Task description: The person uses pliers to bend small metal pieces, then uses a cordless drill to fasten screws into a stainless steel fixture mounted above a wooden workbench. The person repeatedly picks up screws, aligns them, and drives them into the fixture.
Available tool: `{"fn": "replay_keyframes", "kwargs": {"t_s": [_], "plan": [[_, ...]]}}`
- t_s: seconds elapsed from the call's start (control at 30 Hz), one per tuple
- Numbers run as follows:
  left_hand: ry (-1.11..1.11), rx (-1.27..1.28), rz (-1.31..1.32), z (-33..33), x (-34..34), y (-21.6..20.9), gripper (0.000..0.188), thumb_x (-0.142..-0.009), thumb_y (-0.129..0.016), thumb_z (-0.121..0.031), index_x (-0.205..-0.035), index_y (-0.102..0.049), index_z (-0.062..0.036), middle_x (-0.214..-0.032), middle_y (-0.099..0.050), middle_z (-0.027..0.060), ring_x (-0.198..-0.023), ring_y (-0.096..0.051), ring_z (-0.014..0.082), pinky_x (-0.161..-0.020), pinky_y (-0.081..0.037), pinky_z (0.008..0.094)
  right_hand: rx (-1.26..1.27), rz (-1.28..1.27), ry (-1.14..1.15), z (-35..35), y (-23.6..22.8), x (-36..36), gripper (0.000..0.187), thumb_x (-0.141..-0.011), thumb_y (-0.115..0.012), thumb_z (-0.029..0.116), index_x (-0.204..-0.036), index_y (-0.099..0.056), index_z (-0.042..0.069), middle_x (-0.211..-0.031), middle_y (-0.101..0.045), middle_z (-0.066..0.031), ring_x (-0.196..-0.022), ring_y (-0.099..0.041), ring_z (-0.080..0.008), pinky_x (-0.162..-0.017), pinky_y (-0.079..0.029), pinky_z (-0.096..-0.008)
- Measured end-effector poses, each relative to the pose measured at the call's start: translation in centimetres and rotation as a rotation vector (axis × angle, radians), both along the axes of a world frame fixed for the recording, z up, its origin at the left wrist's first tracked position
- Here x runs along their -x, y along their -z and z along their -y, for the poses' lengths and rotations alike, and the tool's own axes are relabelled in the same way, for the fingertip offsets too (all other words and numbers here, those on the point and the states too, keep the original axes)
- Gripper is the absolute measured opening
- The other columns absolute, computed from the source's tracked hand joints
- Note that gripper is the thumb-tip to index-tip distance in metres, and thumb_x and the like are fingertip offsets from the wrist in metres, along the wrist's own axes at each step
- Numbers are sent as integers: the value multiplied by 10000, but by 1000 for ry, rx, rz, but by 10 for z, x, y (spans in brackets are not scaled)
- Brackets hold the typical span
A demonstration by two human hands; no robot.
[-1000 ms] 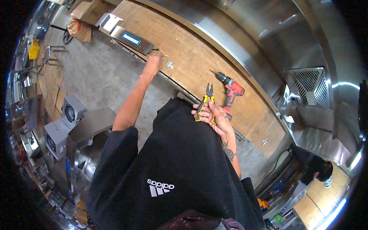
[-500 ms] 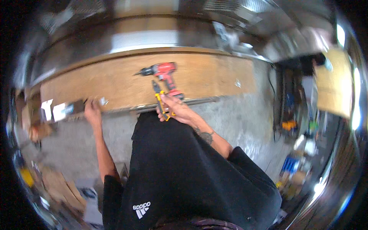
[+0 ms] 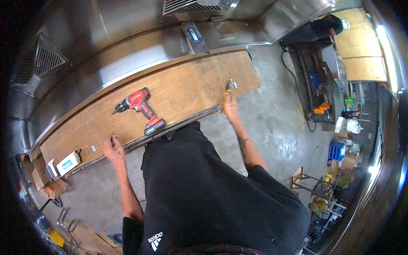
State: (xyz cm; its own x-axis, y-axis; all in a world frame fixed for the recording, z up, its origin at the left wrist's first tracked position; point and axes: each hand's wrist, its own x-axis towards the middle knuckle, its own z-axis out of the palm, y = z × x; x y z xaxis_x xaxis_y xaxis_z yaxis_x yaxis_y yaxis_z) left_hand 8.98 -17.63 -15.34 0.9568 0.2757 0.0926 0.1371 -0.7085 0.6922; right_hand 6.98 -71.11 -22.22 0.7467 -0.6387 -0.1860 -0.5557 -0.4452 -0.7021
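- A small white box point(image 3: 68, 162) lies at the far left end of the wooden tabletop point(image 3: 187, 91), with cardboard scraps below it by the floor.
- Small metal pieces point(image 3: 94, 148) lie on the tabletop just left of the left hand, between it and the box.
- The left hand point(image 3: 113, 148) rests at the near edge of the tabletop, fingers point(image 3: 111, 137) pointing up onto the wood. Its grip is narrow and loosely curled; whether it pinches anything cannot be told.
- A red drill point(image 3: 139, 106) lies on its side near the middle of the tabletop, chuck to the left, battery toward the near edge. It sits between the two hands, apart from both.
- The person's black shirt point(image 3: 204, 187) fills the lower middle, pressed up against the tabletop's near edge.
- The right hand point(image 3: 230, 103) reaches to the right end of the tabletop, its grip closed around yellow-handled pliers point(image 3: 226, 91). The tool runs up from the fist, its head past the fingertips, over the wood.
- A small metal bracket point(image 3: 233, 83) lies at the pliers' tip, touching or just beside it; which cannot be told.
- Shelves of tools point(image 3: 316, 91) stand well to the right across the concrete floor point(image 3: 276, 114).
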Motion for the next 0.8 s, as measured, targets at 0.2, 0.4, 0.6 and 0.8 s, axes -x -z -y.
{"fn": "replay_keyframes", "kwargs": {"t_s": [0.2,0.4,0.6,0.8], "plan": [[230,33,4,154,2,-16,174,-957,-623,-89,-1089,-703,-9,-980,-700,199,-889,-686,326,-799,-540,390,789,-73,-111,158,26,-10,450,-972,-541,336,-1131,-543,-85,-988,-627,-326,-871,-624,-499,-755,-511,-582],[356,150,-190,271,-7,26,208,-927,-636,-64,-1122,-667,1,-994,-648,227,-922,-651,412,-832,-522,456,874,-91,-250,200,22,-36,432,-928,-601,351,-1098,-531,-41,-1033,-537,-258,-1021,-532,-444,-844,-466,-568],[411,-6,-127,340,-31,53,244,-890,-651,-30,-1132,-656,6,-1017,-600,267,-973,-621,424,-843,-516,479,725,17,-249,203,14,-30,424,-912,-646,329,-1085,-508,-33,-1059,-505,-268,-1025,-506,-447,-890,-430,-577],[445,0,-158,367,-46,69,170,-894,-622,-17,-1057,-661,14,-1017,-599,245,-990,-611,439,-864,-517,489,659,18,-308,210,14,-26,441,-918,-648,311,-1103,-484,-54,-1062,-495,-284,-1015,-499,-470,-875,-427,-595]]}}
